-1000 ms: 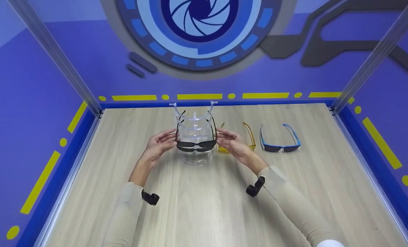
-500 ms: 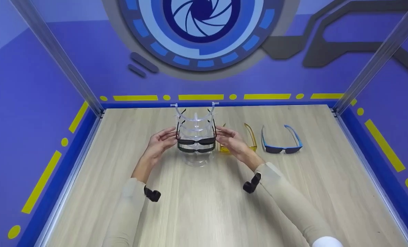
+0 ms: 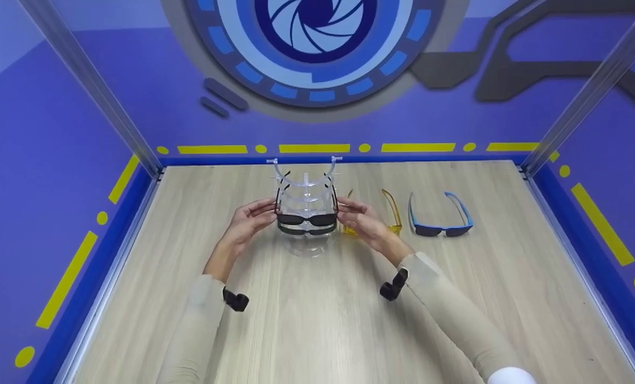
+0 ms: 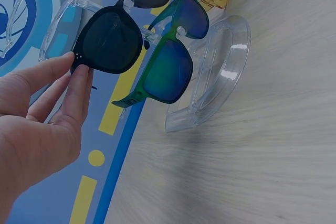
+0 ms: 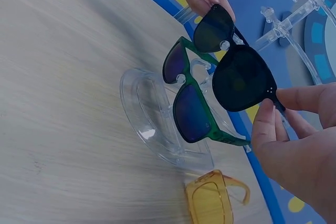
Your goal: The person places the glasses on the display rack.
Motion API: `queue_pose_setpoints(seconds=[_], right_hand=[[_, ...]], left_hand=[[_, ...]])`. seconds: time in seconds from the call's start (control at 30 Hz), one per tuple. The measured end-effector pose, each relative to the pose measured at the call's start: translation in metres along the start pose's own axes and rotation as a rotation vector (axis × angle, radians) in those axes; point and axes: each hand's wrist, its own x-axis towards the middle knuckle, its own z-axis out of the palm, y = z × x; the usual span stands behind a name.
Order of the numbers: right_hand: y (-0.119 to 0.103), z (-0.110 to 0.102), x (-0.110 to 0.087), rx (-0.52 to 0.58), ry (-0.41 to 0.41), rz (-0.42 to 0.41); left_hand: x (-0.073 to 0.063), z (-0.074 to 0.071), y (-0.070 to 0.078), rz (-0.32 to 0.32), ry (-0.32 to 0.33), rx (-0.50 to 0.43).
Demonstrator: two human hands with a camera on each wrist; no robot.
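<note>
Black sunglasses (image 3: 307, 219) are held level at the clear display stand (image 4: 231, 61), directly above a second pair on it. My left hand (image 3: 248, 223) pinches their left hinge corner between thumb and fingers. At the opposite corner, my right hand (image 3: 368, 224) does the same. Both wrist views show the lower pair as green-framed sunglasses (image 5: 191, 100) with bluish lenses, resting on the stand's lower tier. The stand's upper arms (image 3: 306, 182) rise behind the black pair. In the right wrist view, the black sunglasses (image 5: 244, 77) sit close against a clear nose peg.
Yellow glasses (image 5: 210, 198) stand on the wooden table (image 3: 307, 320) just right of the stand, partly behind my right hand in the head view. Farther right are blue-framed sunglasses (image 3: 443, 230), temples pointing back. Blue printed walls (image 3: 109, 106) enclose the table's back and sides.
The black sunglasses have risen slightly from just over the green pair, widening the gap between them. Both hands moved up with them, then held nearly still over the last half second.
</note>
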Motion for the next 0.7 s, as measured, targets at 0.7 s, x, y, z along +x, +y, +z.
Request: queue_pose_setpoints(seconds=[0.7], right_hand=[[-0.007, -0.034, -0.013, -0.094, -0.009, 0.058]], left_hand=[[-0.021, -0.023, 0.003, -0.044, 0.021, 0.086]])
